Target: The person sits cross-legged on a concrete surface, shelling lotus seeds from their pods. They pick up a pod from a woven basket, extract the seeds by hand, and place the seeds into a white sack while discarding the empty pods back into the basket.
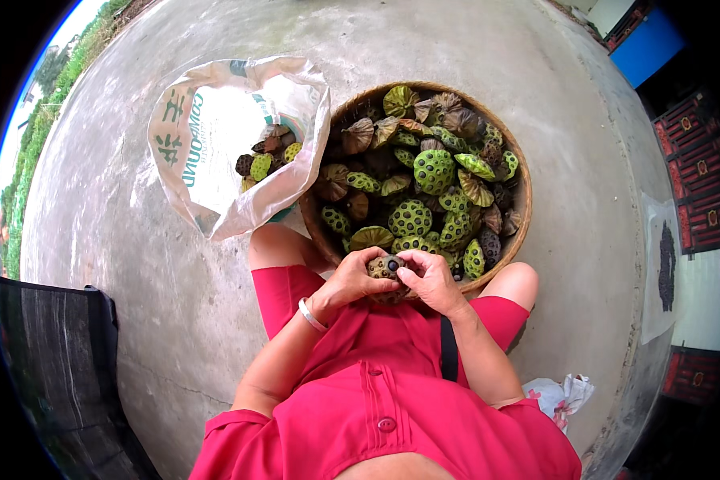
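Observation:
A brown lotus seed pod (382,267) with dark seeds is held between my two hands, over my lap at the near rim of a round woven basket (525,207). My left hand (360,276) grips the pod from its left side. On its right side my right hand (430,279) has thumb and fingers on the pod, by a dark seed. Green and brown lotus seed pods (434,171) fill much of the basket. Left of it stands an open white woven sack (240,219), with several small pods or pod pieces (261,167) inside.
Grey concrete floor (576,180) surrounds the basket. A dark sheet (60,360) lies at the lower left. A plastic bag (555,396) is on the floor at the lower right. Farther right, dark small items (667,267) lie on a pale sheet beside red and black gates (696,171).

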